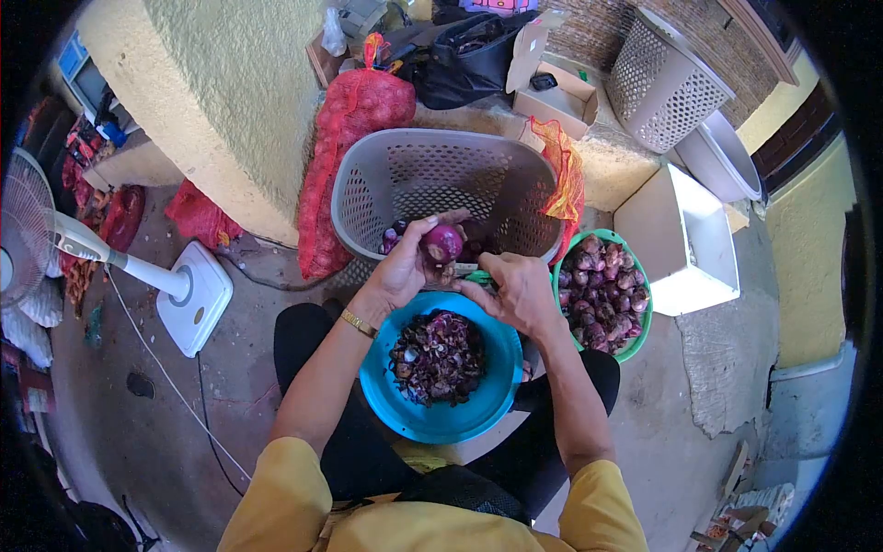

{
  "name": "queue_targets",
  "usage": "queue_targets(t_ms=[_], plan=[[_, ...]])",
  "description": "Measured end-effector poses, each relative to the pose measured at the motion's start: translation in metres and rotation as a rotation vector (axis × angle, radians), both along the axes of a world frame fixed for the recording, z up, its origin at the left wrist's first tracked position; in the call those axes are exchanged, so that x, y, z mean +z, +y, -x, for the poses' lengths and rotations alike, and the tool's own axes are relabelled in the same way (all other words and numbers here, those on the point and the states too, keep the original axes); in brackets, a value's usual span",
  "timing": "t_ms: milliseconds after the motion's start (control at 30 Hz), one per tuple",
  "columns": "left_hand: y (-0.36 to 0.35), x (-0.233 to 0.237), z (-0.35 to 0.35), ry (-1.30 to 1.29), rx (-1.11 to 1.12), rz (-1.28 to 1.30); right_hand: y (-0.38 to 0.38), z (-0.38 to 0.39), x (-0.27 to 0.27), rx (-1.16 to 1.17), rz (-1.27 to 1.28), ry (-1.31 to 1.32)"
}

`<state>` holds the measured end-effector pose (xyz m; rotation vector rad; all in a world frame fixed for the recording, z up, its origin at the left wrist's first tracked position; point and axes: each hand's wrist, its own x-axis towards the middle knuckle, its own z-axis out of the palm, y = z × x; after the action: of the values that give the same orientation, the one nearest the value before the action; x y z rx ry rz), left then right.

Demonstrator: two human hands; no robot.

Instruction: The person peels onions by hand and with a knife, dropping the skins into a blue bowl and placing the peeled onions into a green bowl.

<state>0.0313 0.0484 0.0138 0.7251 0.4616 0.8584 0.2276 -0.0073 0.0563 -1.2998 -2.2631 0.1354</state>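
Observation:
My left hand (401, 274) holds a smooth, shiny purple onion (442, 244) above the near rim of a grey perforated basket (368, 155). Close beside it, my right hand (521, 291) is closed on a small green-handled knife (478, 276), whose blade is hard to make out. Below both hands, between my legs, a blue basin (375, 386) holds dark onion skins and trimmings (438, 359). Some purple onions (390, 241) lie inside the grey basket, partly hidden by my hands. To the right, a green basket (647, 317) is heaped with unpeeled red onions (602, 290).
A red mesh sack of onions (354, 120) leans against the pillar (212, 101). On the left stands a white fan (195, 299) with its cable across the floor. A white box (676, 239), another perforated basket (658, 83) and a cardboard box (556, 101) are at the right and back.

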Motion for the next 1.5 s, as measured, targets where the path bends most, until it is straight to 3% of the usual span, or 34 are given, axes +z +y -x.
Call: queue_targets(t_ms=[100,167,433,633,700,900,1133,1200,1233,1300,1400,1467,1500], plan=[[0.002,0.000,0.003,-0.019,0.062,0.067,-0.003,-0.002,0.005,0.007,0.012,0.053],[0.006,-0.007,0.010,-0.128,-0.075,0.016,-0.002,-0.007,0.000,0.015,0.048,0.083],[-0.002,0.003,0.005,-0.004,-0.004,0.001,0.000,-0.007,0.001,0.112,0.194,0.326],[-0.001,0.000,0.005,-0.062,-0.031,-0.003,-0.002,-0.007,0.005,-0.038,0.309,0.412],[-0.002,0.001,0.003,-0.063,-0.011,-0.010,0.004,-0.004,-0.012,-0.067,0.295,0.689],[-0.004,0.011,0.005,-0.036,0.035,-0.219,0.005,0.001,-0.013,-0.054,0.516,1.028],[-0.004,0.008,0.009,0.054,0.057,-0.304,0.004,-0.002,-0.009,-0.054,0.554,0.981],[-0.002,0.008,0.009,0.043,0.056,-0.301,0.003,-0.005,-0.009,-0.263,0.772,1.033],[0.000,0.004,0.012,0.081,0.067,-0.266,0.002,-0.010,-0.015,-0.266,0.769,1.035],[0.003,-0.004,0.014,0.120,0.077,-0.233,-0.003,-0.019,-0.026,-0.024,0.966,1.452],[0.007,-0.014,0.015,0.315,0.103,-0.373,-0.019,-0.016,-0.021,0.013,1.040,1.636],[0.002,-0.017,0.017,0.880,0.170,-0.845,-0.031,-0.013,-0.024,-0.047,1.068,1.713],[0.003,-0.026,0.018,0.940,0.186,-0.965,-0.038,-0.012,-0.027,-0.104,1.100,1.788]])
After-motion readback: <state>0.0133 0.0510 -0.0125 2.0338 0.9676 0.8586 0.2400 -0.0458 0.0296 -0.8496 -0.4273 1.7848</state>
